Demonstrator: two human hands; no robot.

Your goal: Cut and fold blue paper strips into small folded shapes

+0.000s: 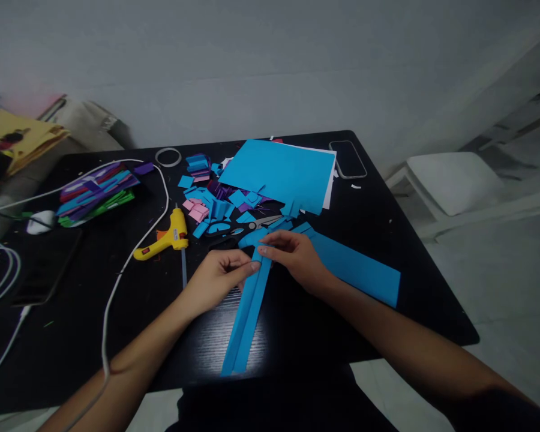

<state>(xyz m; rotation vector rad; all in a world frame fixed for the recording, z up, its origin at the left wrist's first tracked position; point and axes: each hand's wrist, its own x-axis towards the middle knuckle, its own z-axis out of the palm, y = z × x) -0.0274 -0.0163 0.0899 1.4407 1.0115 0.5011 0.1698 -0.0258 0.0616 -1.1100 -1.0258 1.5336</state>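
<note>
Head view: both hands pinch the top of a long blue strip lying mid black table, left hand w/ fingers closed on its left edge, right hand gripping its tip, scissors just behind, glue gun to left, blue sheet & phone farther back.
</note>
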